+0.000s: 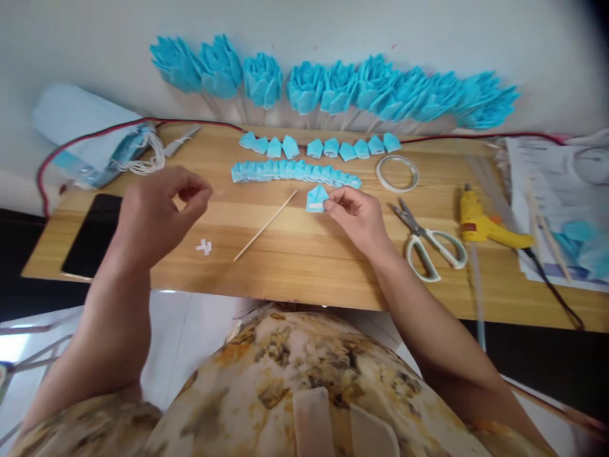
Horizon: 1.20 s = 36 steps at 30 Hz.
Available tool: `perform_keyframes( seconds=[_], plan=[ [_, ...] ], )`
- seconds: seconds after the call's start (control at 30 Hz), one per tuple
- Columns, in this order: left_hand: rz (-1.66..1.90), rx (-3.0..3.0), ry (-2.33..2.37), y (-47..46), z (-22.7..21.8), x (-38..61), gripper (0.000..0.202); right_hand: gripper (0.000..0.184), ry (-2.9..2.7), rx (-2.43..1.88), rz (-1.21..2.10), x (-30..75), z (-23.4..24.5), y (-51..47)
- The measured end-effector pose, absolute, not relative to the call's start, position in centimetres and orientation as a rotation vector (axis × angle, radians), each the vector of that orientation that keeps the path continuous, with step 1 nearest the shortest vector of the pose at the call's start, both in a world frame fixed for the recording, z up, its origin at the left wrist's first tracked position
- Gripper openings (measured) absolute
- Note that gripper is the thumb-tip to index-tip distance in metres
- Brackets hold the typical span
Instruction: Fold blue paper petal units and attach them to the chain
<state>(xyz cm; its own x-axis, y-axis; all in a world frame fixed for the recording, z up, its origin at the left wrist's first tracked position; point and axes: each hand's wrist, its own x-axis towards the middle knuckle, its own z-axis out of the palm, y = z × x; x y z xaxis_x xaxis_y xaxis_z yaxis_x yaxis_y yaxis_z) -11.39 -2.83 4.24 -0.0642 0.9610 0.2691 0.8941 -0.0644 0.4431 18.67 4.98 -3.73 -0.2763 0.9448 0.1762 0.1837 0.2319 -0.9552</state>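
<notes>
My right hand (pixel 358 217) pinches a folded light-blue petal piece (pixel 316 195) by its right edge, just above the table. A white strip shows along the petal's lower side. My left hand (pixel 159 212) hovers over the left part of the table, thumb and forefinger pressed together; whatever may be at their tips is too small to make out. Small white strips (pixel 204 247) lie below its fingertips. Between my hands a thin wooden stick (pixel 265 226) rests at a slant. Behind it runs an overlapping row of folded blue petals (pixel 295 170), with separate petals (pixel 331 148) farther back.
Blue flowers on sticks (pixel 340 86) lean along the wall. To the right are a tape roll (pixel 379 174), scissors (pixel 419 232), a yellow glue gun (pixel 476 219) and papers (pixel 526 184). A phone (pixel 90 238), a plastic bag (pixel 76 120) and a white string bundle (pixel 151 155) lie left.
</notes>
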Motion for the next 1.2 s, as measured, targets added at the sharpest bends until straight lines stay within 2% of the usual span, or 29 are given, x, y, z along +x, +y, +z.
perform_keyframes(
  seconds=[0.1,0.2,0.3,0.57,0.7,0.8,1.03,1.2],
  plan=[
    [0.321,1.954,2.061,-4.9,2.7,-15.4,0.029,0.012,-1.672,-1.064,1.118,18.6,-3.8,5.0],
    [0.234,1.797,2.043,-5.6,0.9,-17.1,0.041,0.011,-1.680,-1.087,1.098,18.5,-4.1,5.2],
    [0.287,1.695,2.088,-5.8,-0.1,-17.0,0.039,0.010,-1.664,-1.114,1.096,18.6,-4.5,5.4],
    [0.621,1.742,2.032,-6.0,-2.0,-17.9,0.015,0.010,-1.622,-1.101,1.148,18.7,-4.9,5.7],
    [0.933,1.912,2.054,-5.3,-0.8,-15.4,0.021,0.011,-1.613,-1.080,1.213,18.4,-4.2,5.3],
    [1.146,1.945,1.862,-4.0,0.4,-10.8,0.021,0.014,-1.597,-1.067,1.258,18.4,-3.7,5.2],
    [0.945,1.527,1.319,0.5,-1.0,-2.0,0.032,0.018,-1.541,-1.041,1.318,18.7,-3.3,5.2],
    [0.965,1.396,1.277,2.3,-2.0,-0.6,0.023,0.021,-1.555,-1.027,1.340,18.8,-2.9,5.1]
  ],
)
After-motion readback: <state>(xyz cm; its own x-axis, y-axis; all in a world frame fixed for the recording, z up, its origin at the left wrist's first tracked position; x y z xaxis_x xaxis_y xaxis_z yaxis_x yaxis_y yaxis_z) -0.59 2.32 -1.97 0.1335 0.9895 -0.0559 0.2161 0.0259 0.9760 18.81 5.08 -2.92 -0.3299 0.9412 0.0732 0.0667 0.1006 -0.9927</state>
